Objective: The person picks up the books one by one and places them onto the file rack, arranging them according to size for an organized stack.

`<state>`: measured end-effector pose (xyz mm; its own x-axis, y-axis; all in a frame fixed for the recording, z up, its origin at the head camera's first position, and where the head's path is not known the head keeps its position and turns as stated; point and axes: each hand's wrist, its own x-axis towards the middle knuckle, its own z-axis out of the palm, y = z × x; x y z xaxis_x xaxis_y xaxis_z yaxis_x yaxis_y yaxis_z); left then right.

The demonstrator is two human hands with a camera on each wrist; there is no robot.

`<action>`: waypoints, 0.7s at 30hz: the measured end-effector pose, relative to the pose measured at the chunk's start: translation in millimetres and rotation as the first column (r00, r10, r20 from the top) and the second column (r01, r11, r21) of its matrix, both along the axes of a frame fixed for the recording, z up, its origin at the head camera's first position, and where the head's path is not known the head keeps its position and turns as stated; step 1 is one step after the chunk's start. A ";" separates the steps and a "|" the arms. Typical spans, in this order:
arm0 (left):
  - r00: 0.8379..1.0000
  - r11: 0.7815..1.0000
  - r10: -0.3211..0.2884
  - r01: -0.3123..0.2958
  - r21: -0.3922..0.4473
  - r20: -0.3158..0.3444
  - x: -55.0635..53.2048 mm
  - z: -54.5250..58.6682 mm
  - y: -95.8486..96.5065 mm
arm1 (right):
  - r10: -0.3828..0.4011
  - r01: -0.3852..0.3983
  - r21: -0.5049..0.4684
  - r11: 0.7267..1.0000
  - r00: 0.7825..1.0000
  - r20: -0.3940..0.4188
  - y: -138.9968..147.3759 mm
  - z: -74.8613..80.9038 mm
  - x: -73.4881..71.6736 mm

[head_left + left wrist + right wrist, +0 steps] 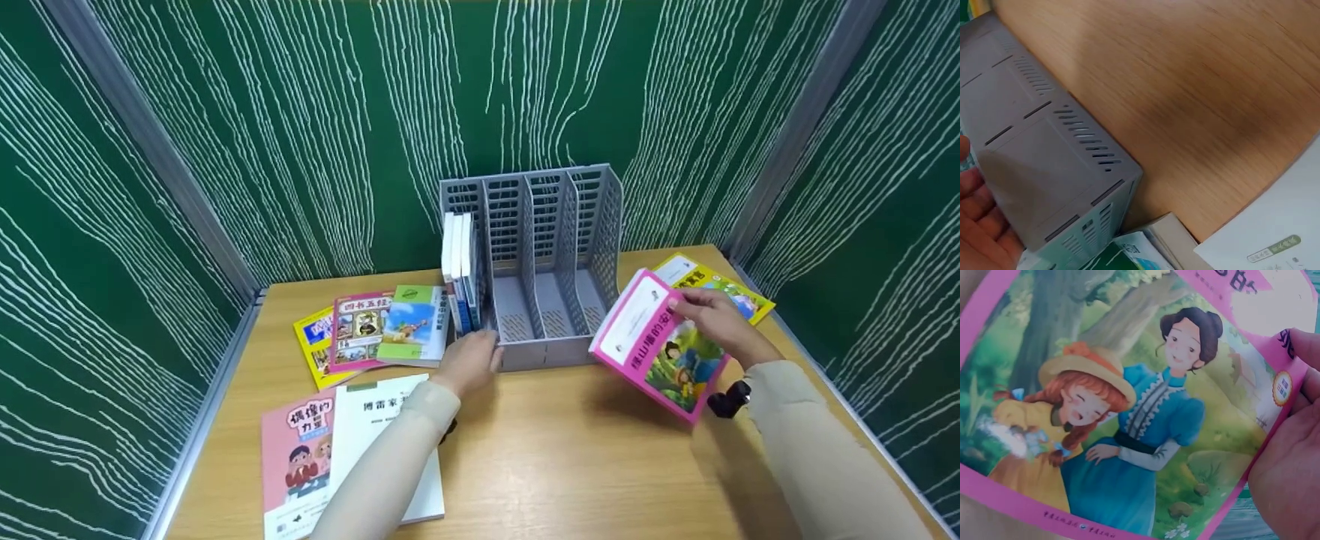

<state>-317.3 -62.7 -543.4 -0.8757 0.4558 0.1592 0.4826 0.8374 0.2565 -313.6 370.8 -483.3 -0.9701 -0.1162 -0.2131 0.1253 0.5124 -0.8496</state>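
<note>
My right hand (716,322) grips a pink-bordered picture-cover book (660,345) by its upper right edge, tilted above the table. In the right wrist view, its cover (1129,410) shows a woman in blue and a girl in a straw hat. At the front left corner of a grey file rack (547,354) is my left hand (471,364), its fingers loosely bent by the front lip; contact is unclear. Several upright books (460,262) fill part of the rack's leftmost compartment, just beyond that hand.
A yellow book (739,289) lies right of the rack. To the left, a green-and-blue book (409,322), a pink comic-cover book (356,322) and a yellow book (313,345) overlap. Nearer are a white book (382,401) and a pink book (296,427). Green walls enclose the table (555,465).
</note>
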 end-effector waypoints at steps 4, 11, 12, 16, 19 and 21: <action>1.000 0.992 -0.022 0.022 0.124 -0.007 5.0 15.3 -4.6 | -0.001 0.003 0.021 1.000 0.998 -0.070 -10.9 10.2 -1.9; 0.993 0.934 -0.038 -0.006 0.357 0.115 14.5 44.9 -8.0 | -0.005 0.012 0.038 0.999 0.983 -0.186 -34.2 27.9 1.6; 0.989 0.920 -0.044 -0.014 0.393 0.139 15.7 48.9 -7.8 | -0.004 0.011 0.035 0.999 0.979 -0.202 -38.3 30.0 2.2; 0.975 0.859 -0.089 -0.029 0.512 0.205 19.7 64.4 -4.2 | 0.002 0.003 0.016 1.000 0.962 -0.273 -55.6 36.4 5.3; 0.964 0.826 -0.113 -0.043 0.561 0.240 23.4 74.6 1.2 | 0.015 -0.022 -0.016 1.000 0.944 -0.331 -69.5 40.7 7.5; 0.958 0.815 -0.123 -0.051 0.578 0.258 25.6 80.0 5.4 | 0.028 -0.043 -0.033 0.999 0.933 -0.359 -79.1 44.3 9.3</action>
<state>-291.7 -57.3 -463.4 -0.9073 0.3888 0.1604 0.3473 0.4774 0.8072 -304.2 291.7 -439.0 -0.9763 -0.1532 0.1530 -0.2086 0.4764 -0.8541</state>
